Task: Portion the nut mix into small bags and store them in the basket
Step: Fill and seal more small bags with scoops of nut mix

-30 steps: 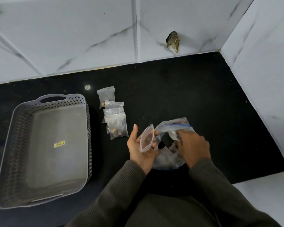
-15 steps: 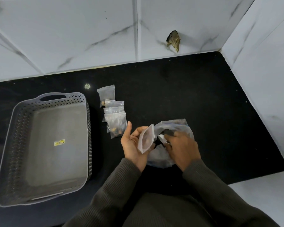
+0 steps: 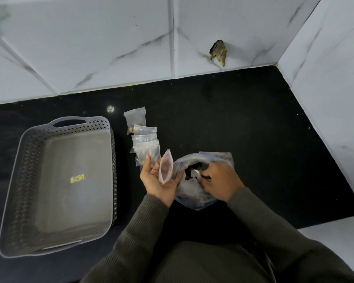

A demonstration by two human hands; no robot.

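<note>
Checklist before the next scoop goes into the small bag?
1. Small bag mouth held open in left hand grip: ok.
2. Right hand gripping white scoop inside big bag: ok.
3. Scoop loaded with nuts: cannot tell.
4. Filled bags clear of the hands, on the counter beside the basket: ok.
5. Filled bags stored in basket: not ok, none inside.

It looks like a home kitchen: a black stone table [image 3: 243, 123] meets white, grey-veined wall tiles [image 3: 86, 43] along its far and right edges, with a broken hole [image 3: 218, 51] near the far right corner.
</note>
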